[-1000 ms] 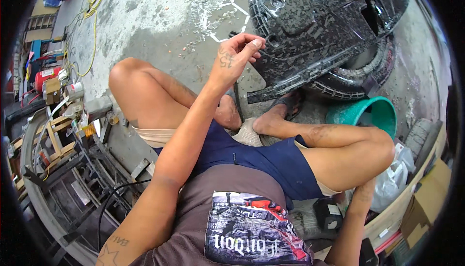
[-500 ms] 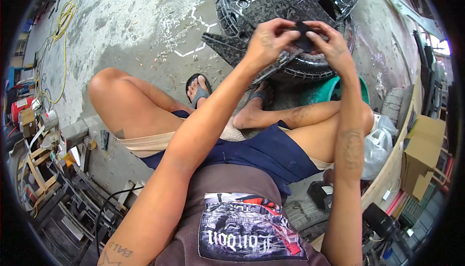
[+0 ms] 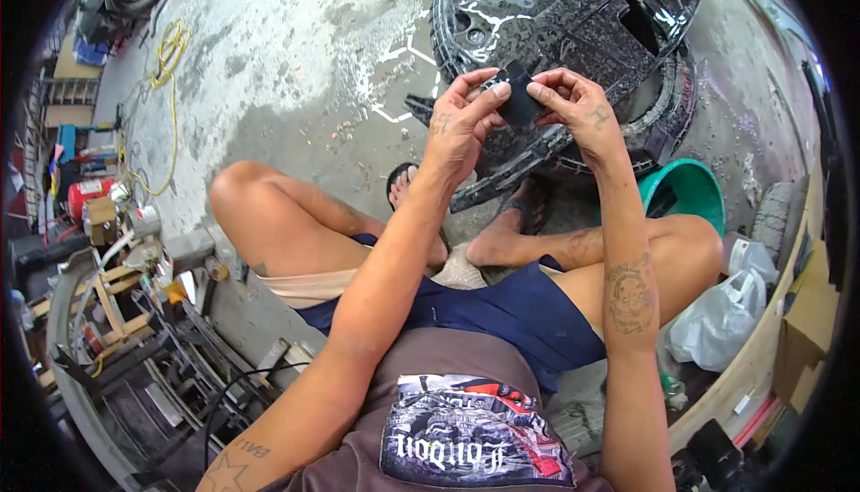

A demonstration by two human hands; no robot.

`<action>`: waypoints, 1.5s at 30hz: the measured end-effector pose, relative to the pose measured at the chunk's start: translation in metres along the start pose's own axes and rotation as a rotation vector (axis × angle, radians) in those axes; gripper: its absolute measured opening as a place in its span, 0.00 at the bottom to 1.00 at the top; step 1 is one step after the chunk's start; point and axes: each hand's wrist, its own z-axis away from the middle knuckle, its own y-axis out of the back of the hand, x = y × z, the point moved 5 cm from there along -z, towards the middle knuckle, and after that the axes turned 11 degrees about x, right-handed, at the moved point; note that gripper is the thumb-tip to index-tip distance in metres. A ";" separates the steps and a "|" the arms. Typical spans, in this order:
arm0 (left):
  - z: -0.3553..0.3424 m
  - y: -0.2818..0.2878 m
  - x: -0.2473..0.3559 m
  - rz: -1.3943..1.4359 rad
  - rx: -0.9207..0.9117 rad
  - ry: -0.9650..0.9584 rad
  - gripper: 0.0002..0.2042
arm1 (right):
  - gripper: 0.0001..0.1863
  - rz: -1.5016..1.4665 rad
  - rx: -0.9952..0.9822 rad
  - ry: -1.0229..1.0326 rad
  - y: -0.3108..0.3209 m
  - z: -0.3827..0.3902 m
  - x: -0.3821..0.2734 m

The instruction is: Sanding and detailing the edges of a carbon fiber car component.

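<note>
Now two hands hold one small, flat, black, square-cornered piece (image 3: 517, 108). The left hand (image 3: 468, 120) pinches its left side and the right hand (image 3: 580, 108) pinches its right side, each with thumb and fingers nearly closed, just the thin piece between them. It is held up in front of one big, shiny, wet black panel (image 3: 564, 12). Near the panel is one round green plastic bucket (image 3: 708, 189), and by the right knee sits one white see-through plastic bag (image 3: 717, 326). One long yellow cord (image 3: 170, 66) lies in loops on the floor. A second ago, only the left hand was up, and the right one was down by the thigh. Half a second ago, both already had the piece, and now more of its flat face shows.
</note>
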 end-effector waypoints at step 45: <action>0.001 0.014 0.027 -0.177 -0.044 0.000 0.12 | 0.12 -0.143 -0.030 -0.082 -0.009 0.000 0.007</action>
